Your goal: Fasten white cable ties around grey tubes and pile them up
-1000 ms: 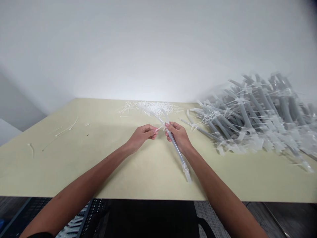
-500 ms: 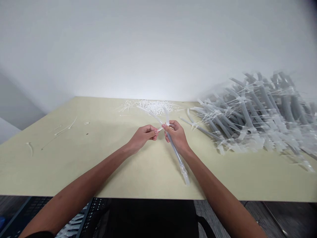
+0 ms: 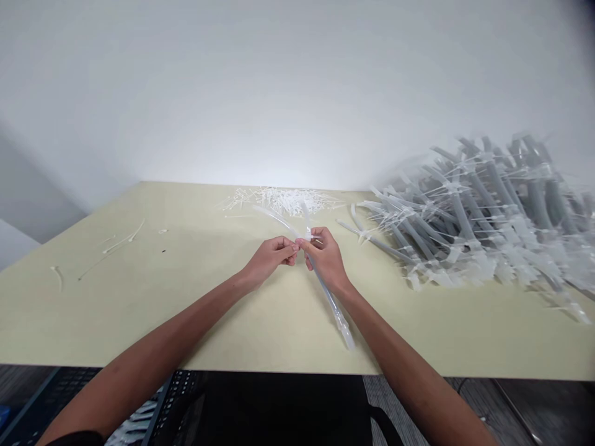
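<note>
My right hand (image 3: 324,253) is closed around the joint of a Y-shaped clear plastic tube (image 3: 332,303). Its two thin branches point away toward the back of the table, and the thicker end with a pale fitting slants down to the front right. Close beside it on the left, my left hand (image 3: 277,255) pinches the end of a white cable tie at the joint, thumb and fingertips pressed together. Most of that tie is hidden by the fingers. Both hands nearly touch, just above the table.
A pile of white cable ties (image 3: 290,201) lies at the back of the table (image 3: 223,334). On the right is a large heap of similar tube assemblies (image 3: 460,217). A few loose ties (image 3: 123,243) lie to the left. Below the table edge stands a dark crate (image 3: 171,390).
My right hand and the tube have moved slightly left, closing the gap to my left hand. The strip seen between the hands earlier is now mostly covered.
</note>
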Demonstrator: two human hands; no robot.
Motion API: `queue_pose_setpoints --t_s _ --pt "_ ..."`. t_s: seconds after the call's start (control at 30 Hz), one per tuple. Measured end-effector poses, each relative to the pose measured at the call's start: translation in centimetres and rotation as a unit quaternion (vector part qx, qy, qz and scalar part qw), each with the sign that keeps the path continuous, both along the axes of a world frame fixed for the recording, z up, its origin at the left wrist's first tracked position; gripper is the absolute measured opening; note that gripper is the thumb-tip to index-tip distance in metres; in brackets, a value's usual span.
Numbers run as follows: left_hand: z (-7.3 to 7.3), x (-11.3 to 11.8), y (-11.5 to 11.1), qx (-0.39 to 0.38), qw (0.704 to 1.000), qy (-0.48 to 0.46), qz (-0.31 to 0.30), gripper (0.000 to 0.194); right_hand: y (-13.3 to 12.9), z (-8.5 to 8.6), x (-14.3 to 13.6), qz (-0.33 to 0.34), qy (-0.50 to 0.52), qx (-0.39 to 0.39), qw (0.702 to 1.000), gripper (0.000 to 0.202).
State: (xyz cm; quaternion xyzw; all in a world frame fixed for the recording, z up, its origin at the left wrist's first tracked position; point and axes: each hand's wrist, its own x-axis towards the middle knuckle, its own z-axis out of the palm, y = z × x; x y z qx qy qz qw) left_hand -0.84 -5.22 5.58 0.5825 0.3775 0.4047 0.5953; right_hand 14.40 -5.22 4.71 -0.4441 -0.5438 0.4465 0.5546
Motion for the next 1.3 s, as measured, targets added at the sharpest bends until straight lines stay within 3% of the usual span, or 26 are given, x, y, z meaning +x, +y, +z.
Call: queue_pose_setpoints --t_s 0.17,0.27,0.47,0.63,0.73,0.87,0.97,1.07,1.3 --pt "0.4 -0.1 0.1 0.049 0.997 0.044 0.028 0.029 -0.3 0.1 0.2 0.058 -0.004 -0.007 0.998 0.035" --pt "0.6 -0.5 0.4 0.067 0.995 0.061 0.035 0.028 -0.4 0.3 0.4 0.094 -0.012 -0.008 0.995 0.053" --pt "0.5 -1.0 0.8 0.066 0.994 0.054 0.066 0.025 -0.9 0.6 0.3 0.003 -0.015 -0.005 1.0 0.102" --pt "0.1 -0.8 0.8 0.059 0.996 0.035 0.052 0.027 -0.8 1.0 0.4 -0.005 0.055 -0.053 0.997 0.121" --pt "-0.1 -0.5 0.8 0.055 0.998 0.02 0.031 0.028 -0.5 1.0 0.7 0.036 0.122 -0.084 0.988 0.108" --pt "-0.1 -0.3 0.6 0.063 0.998 0.01 0.022 0.028 -0.3 1.0 0.9 0.089 0.145 -0.104 0.98 0.055" --pt "0.1 -0.3 0.4 0.069 0.997 0.023 0.015 0.028 -0.3 1.2 1.1 0.101 0.122 -0.089 0.983 0.034" --pt "0.3 -0.3 0.2 0.073 0.997 0.037 0.008 0.028 -0.5 1.4 1.1 0.119 0.09 -0.085 0.985 0.028" --pt "0.6 0.1 -0.1 0.092 0.994 0.062 0.004 0.03 -0.4 1.0 0.9 0.132 0.027 -0.102 0.986 0.035"
